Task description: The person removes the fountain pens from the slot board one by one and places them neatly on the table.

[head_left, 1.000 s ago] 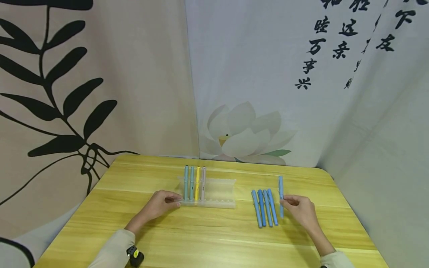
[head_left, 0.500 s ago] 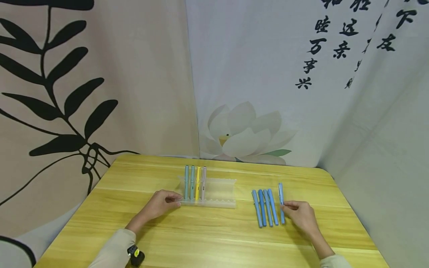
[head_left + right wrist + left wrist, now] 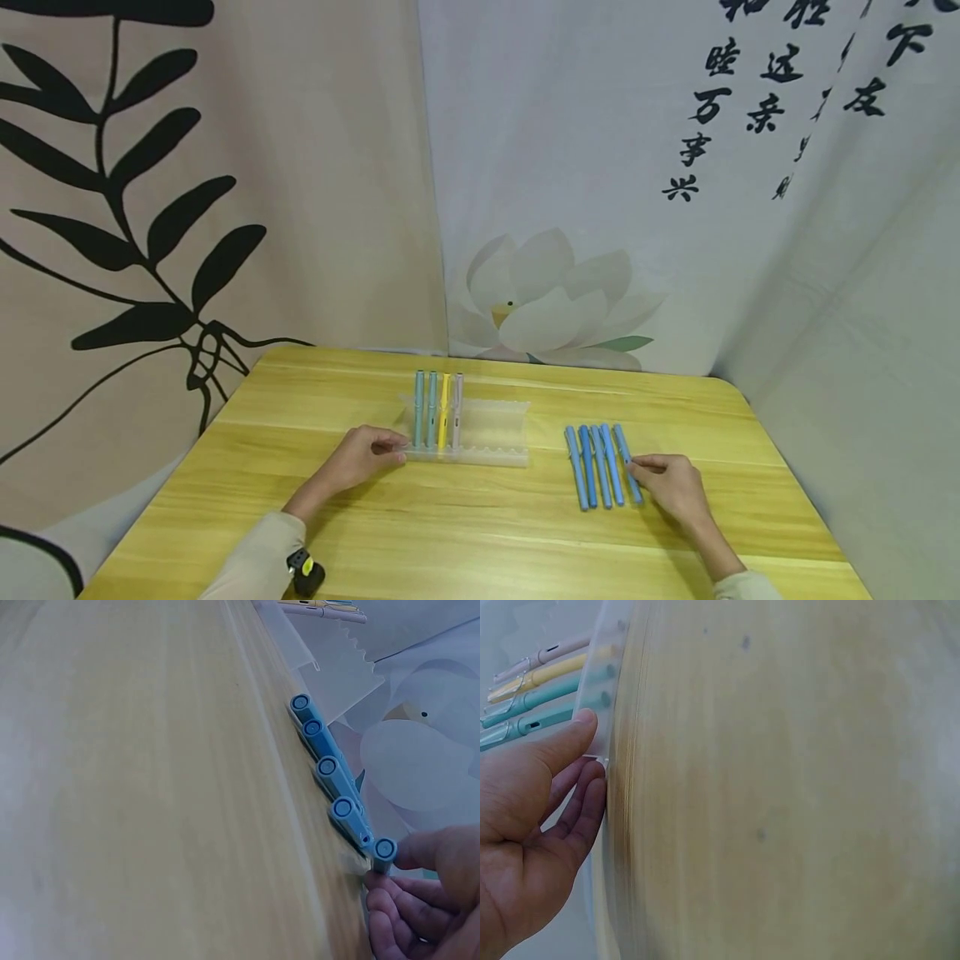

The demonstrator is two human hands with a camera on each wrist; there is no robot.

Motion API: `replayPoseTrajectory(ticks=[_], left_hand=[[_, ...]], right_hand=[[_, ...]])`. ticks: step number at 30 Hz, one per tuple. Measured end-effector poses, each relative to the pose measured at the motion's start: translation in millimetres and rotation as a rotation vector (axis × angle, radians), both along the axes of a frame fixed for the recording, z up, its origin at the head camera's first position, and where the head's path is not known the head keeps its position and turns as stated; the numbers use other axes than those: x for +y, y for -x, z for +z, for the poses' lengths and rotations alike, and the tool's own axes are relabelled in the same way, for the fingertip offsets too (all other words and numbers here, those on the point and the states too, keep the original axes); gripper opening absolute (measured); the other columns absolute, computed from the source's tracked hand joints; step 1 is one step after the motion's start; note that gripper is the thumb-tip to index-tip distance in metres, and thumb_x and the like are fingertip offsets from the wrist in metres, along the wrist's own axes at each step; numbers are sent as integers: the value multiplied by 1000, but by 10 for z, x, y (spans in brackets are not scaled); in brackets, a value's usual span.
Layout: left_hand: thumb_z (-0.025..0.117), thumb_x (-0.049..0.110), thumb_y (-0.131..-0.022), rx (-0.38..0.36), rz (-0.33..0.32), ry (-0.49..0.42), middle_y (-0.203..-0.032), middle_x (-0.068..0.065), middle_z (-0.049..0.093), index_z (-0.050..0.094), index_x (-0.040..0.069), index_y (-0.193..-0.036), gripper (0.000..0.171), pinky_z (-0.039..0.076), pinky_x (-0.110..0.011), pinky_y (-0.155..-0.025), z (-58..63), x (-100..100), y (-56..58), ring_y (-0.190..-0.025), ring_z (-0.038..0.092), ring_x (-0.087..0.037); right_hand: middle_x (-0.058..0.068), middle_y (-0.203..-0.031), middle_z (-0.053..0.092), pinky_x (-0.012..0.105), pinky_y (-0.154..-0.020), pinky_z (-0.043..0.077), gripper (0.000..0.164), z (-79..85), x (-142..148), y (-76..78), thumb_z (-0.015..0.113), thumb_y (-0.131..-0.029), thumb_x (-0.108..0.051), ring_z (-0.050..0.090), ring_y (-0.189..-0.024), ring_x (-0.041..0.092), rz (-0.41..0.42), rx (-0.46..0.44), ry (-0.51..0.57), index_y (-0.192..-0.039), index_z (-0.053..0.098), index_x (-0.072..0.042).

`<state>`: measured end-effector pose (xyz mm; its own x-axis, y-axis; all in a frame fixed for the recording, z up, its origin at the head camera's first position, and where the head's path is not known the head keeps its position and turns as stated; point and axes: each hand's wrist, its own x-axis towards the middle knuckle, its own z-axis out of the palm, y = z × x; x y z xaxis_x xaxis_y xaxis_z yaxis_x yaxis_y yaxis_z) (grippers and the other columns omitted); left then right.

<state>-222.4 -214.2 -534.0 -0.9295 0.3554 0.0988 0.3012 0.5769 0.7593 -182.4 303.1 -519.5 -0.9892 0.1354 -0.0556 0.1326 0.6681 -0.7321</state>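
While your left hand point(image 3: 366, 455) pinches the front left corner of one clear rack point(image 3: 491, 425), its grip drawn narrow on the plastic, four pens sit side by side in the rack's left half: two teal pens point(image 3: 418, 410), one yellow pen point(image 3: 444, 412) and one pale lilac pen point(image 3: 457, 412). Your right hand's point(image 3: 671, 485) grip is also narrow, thumb and fingers holding one blue pen point(image 3: 622, 440) at the right end of a row on the tabletop point(image 3: 480, 533), just beside four other blue pens point(image 3: 588, 467), five blue in all.
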Motion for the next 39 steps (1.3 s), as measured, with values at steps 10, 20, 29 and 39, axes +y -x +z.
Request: replayPoseTrajectory(ticks=[10,20,29,39], left_hand=[[75,17,-94,7,-9,-7,-111,-4,76,77,9,-115,22,55,-27,-82,3,-3,-12,-96,67,-17],[74,19,-95,27,-28,-19,-111,-7,76,76,6,-116,24,55,-27,-81,5,-21,0,-96,68,-17],[74,19,-96,24,-30,-21,-112,-8,76,76,5,-116,25,56,-27,-82,11,-24,-10,-96,68,-16],[74,19,-96,31,-35,-18,-112,-8,76,76,5,-116,25,56,-29,-82,7,-25,-15,-96,68,-16]], right_hand=[[14,-103,77,32,-68,57,29,15,-26,10,75,-94,-29,73,-85,20,-12,2,-6,-108,79,-4],[10,-99,78,34,-72,57,30,98,-31,-7,73,-95,-26,73,-85,20,-10,23,-9,-112,77,-2],[8,-107,77,39,-82,58,32,300,-208,34,70,-99,-29,72,-100,25,81,148,1,-122,74,-6],[5,-108,76,32,-83,58,31,379,-551,145,73,-97,-31,70,-102,24,150,228,104,-121,75,-11]])
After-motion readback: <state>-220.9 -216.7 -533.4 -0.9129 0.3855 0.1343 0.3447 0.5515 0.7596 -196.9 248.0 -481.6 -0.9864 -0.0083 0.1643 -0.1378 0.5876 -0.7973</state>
